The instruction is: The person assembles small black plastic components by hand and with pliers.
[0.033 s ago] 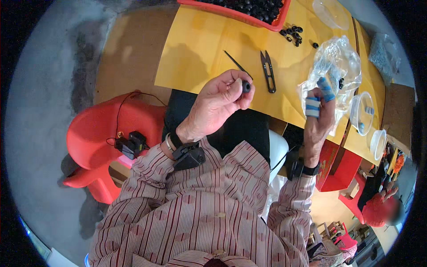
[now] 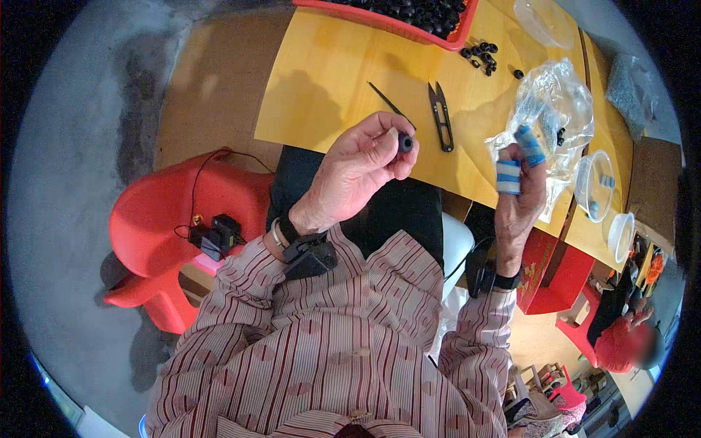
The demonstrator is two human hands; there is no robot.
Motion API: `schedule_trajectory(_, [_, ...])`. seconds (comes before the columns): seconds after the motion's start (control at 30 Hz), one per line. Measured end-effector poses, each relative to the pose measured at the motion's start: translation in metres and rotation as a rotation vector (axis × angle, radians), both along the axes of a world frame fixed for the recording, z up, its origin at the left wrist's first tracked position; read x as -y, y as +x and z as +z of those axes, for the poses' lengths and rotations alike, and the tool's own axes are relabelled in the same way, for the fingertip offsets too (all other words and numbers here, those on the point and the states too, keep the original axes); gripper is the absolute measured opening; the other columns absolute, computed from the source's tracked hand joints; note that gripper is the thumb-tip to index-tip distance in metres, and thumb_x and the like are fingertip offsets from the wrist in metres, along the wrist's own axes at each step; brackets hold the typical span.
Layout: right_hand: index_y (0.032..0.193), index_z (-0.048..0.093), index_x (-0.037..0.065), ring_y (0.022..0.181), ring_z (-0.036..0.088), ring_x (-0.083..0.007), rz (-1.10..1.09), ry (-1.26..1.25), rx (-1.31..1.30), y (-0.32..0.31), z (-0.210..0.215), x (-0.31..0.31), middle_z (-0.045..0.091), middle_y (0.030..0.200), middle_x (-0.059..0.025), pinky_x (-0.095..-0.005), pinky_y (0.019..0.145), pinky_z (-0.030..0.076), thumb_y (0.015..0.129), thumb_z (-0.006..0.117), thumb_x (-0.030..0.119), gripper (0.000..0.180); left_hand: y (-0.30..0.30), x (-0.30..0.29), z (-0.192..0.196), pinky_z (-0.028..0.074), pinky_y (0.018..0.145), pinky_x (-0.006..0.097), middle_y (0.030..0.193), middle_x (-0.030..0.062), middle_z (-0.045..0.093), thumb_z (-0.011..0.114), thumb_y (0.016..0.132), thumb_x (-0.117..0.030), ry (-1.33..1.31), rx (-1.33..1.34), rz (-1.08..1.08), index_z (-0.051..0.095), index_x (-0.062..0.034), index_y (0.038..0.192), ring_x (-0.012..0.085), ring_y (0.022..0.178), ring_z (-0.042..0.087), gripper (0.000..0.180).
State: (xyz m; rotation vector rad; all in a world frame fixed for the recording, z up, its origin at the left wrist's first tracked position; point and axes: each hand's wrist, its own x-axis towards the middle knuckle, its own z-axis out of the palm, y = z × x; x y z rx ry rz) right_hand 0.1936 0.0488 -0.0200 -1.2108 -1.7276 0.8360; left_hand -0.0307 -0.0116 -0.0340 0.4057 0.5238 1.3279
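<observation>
My left hand point(image 2: 358, 164) is closed around a small black round piece point(image 2: 404, 143) with a hole in its end, pinched between thumb and fingers above the table's near edge. To the right, my right hand point(image 2: 521, 191) is at the near side of a crumpled clear plastic bag point(image 2: 562, 95). Two of its fingers are wrapped in blue-and-white striped tape point(image 2: 508, 177). These fingers are bent together; whatever is between their tips is too small to make out. Thread snips point(image 2: 441, 120) and a thin dark pointed tool point(image 2: 385, 98) lie on the yellow table point(image 2: 307, 95) beyond my left hand.
A red tray point(image 2: 387, 23) full of black pieces stands at the far edge, with several loose black pieces point(image 2: 478, 52) beside it. Clear round tubs point(image 2: 593, 186) sit at the right. A red chair point(image 2: 161, 219) is at my left. Another person point(image 2: 617, 343) sits far right.
My right hand has shifted slightly to the left by the plastic bag. My left hand stays nearly still, holding the black piece.
</observation>
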Motion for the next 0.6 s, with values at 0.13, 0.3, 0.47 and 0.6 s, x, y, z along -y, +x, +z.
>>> schedule_trajectory(0.13, [0.128, 0.047, 0.003, 0.080, 0.051, -0.0083, 0.067, -0.203, -0.126, -0.027, 0.015, 0.019, 0.055, 0.093, -0.0018, -0.0210, 0.074, 0.043, 0.086, 0.053, 0.000, 0.042, -0.002, 0.002, 0.000, 0.038, 0.070, 0.027, 0.091, 0.0078, 0.052, 0.050, 0.095, -0.026, 0.048, -0.036, 0.000, 0.050, -0.0008, 0.109, 0.0139, 0.078, 0.047, 0.029])
schedule_trajectory(0.3, [0.125, 0.049, 0.001, 0.081, 0.054, -0.0092, 0.206, -0.270, -0.228, -0.043, 0.021, 0.029, 0.057, 0.091, -0.0029, -0.0224, 0.075, 0.045, 0.084, 0.055, -0.002, 0.042, -0.002, 0.007, 0.002, 0.039, 0.066, 0.025, 0.080, 0.0068, 0.055, 0.047, 0.096, -0.029, -0.039, -0.125, -0.007, 0.050, -0.0015, 0.109, 0.0127, 0.072, 0.050, 0.031])
schedule_trajectory(0.47, [0.124, 0.050, 0.000, 0.079, 0.055, -0.0098, 0.248, -0.311, -0.222, -0.053, 0.028, 0.035, 0.058, 0.088, -0.0040, -0.0238, 0.072, 0.046, 0.083, 0.057, -0.004, 0.042, -0.001, 0.009, -0.001, 0.041, 0.066, 0.023, 0.080, 0.0052, 0.057, 0.049, 0.096, -0.029, -0.023, -0.203, 0.011, 0.053, -0.0015, 0.106, 0.0108, 0.073, 0.053, 0.030])
schedule_trajectory(0.6, [0.123, 0.051, 0.003, 0.075, 0.056, -0.0119, 0.271, -0.269, -0.058, -0.058, 0.034, 0.034, 0.058, 0.086, -0.0048, -0.0243, 0.068, 0.047, 0.080, 0.058, -0.006, 0.044, 0.000, 0.011, -0.006, 0.045, 0.070, 0.023, 0.083, 0.0033, 0.058, 0.053, 0.095, -0.019, -0.005, -0.374, 0.016, 0.056, -0.0010, 0.103, 0.0086, 0.076, 0.055, 0.020])
